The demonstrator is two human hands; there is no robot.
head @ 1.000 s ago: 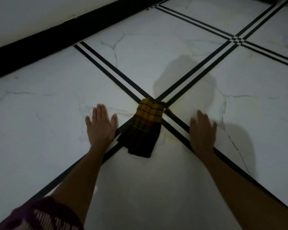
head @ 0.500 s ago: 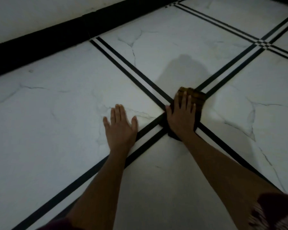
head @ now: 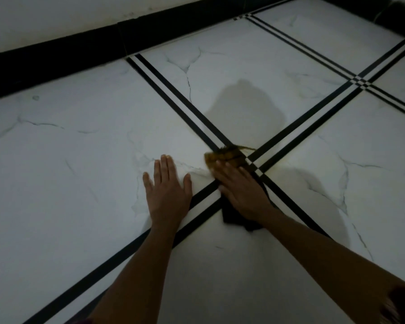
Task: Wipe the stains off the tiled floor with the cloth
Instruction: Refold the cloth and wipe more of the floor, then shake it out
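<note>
A yellow and dark checked cloth (head: 227, 156) lies on the white marble-look tiled floor (head: 80, 160), at the crossing of the black double lines. My right hand (head: 242, 191) lies flat on top of the cloth, pressing it down, and covers its middle. The cloth's yellow end shows beyond the fingertips and its dark end shows under the wrist. My left hand (head: 167, 191) rests flat on the tile just left of the cloth, fingers spread, holding nothing. No clear stain shows in the dim light.
A black skirting board (head: 56, 52) runs along the white wall at the top. Black double lines (head: 180, 104) cross the tiles diagonally, with a second crossing (head: 360, 81) at the upper right. A shadow falls on the tile beyond the cloth.
My right hand came from the tile at the right onto the cloth and has slid it left, toward my left hand. The left hand stays flat on the floor.
</note>
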